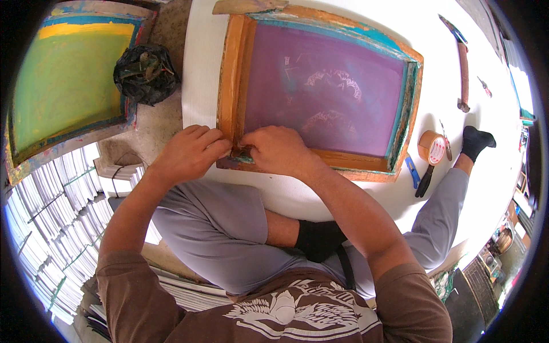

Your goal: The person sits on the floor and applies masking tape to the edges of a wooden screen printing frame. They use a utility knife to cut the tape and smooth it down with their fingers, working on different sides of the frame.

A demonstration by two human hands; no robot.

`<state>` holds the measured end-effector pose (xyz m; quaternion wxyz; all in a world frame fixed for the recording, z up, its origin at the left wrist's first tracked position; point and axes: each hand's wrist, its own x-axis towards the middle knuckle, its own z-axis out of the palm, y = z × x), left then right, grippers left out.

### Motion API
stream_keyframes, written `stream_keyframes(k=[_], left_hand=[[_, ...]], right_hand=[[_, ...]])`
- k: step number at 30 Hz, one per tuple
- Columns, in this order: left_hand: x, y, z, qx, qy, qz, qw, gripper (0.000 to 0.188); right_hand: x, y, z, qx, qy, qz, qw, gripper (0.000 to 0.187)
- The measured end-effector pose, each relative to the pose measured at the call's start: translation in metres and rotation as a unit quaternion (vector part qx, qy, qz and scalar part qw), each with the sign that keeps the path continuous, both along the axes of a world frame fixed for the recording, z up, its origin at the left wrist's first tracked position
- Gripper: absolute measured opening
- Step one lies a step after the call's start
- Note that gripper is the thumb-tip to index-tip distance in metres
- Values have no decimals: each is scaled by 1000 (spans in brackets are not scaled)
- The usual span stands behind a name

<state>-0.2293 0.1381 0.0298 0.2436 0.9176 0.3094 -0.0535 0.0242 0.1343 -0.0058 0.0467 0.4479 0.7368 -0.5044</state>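
Observation:
A wooden screen-printing frame (417,86) lies in front of me, its purple mesh (366,68) marked with pale curved patterns. Strips of brown packing tape (231,74) line its left and near sides. At the near left corner my left hand (191,151) is closed, its fingertips pinched on the tape at the frame's edge. Just inside that corner, my right hand (277,148) has its fingers bent and closed on the tape, close to the left fingertips. The fingers partly hide the tape end between them.
On the white surface to the right lie a tape roll (432,146), a blue cutter (412,170), a black-handled tool (424,182) and a hammer (463,74). At left are a yellow-green screen (68,80), a black plastic bundle (146,74) and stacked white sheets (57,211).

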Motion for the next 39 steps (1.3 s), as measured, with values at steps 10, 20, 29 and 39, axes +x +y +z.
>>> stream_keyframes(k=[10,20,29,39], left_hand=[[11,-6,17,55,-69,84,993,22],[12,-22,12,-32,-34,141,989,19],[19,-16,12,-115,-67,219,967,17],[16,-16,8,-121,-59,214,967,21]], right_hand=[[0,-4,-2,-3,46,-72,996,36],[-4,-7,-9,11,27,-22,999,34],[-4,4,1,-95,55,-51,993,39],[0,1,-20,-127,133,-86,979,37]])
